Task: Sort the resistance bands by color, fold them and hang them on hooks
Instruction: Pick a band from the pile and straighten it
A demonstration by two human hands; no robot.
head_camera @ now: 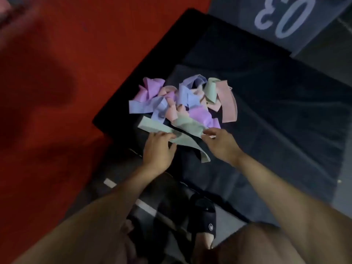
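The resistance bands (182,103) appear as flat, matt, smooth elastic strips in pastel tones, lying on a dark matt padded mat (266,115) beside a red matt floor covering (66,73).

A tangled heap of pastel purple, blue, pink and green elastic bands (182,101) lies on a dark padded mat (266,103). To the mat's left spreads a red carpeted floor (57,82); behind it, at the upper right, sits a grey floor panel with a large white number (282,16). The left hand (158,149) and right hand (221,143) rest side by side at the heap's near edge, both touching a long pale green flat band (182,138). Below them, a black strapped sandal (203,216) stands on the floor.
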